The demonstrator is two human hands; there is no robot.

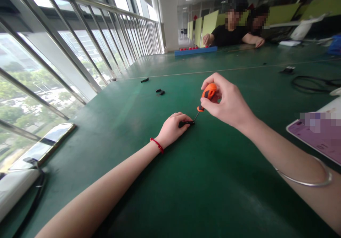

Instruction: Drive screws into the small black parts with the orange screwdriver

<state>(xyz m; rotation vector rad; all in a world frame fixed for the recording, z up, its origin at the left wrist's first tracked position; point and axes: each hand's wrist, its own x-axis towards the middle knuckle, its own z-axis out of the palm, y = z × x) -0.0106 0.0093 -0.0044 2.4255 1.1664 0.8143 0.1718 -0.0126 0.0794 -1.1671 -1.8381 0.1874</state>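
My right hand (226,101) grips an orange-handled screwdriver (207,93), its thin shaft slanting down to the left. The tip meets a small black part (186,123) lying on the green table (170,181). My left hand (173,128) rests on the table and pins that black part under its fingers. A red cord circles my left wrist and a silver bangle my right forearm.
Three small black parts (160,91) lie farther out, one (144,80) more to the left. A phone (45,144) lies at the left edge by the window railing. A purple sheet (318,135) is at right, a black cable (311,83) beyond it. Two people sit at the far end behind a blue tray (195,50).
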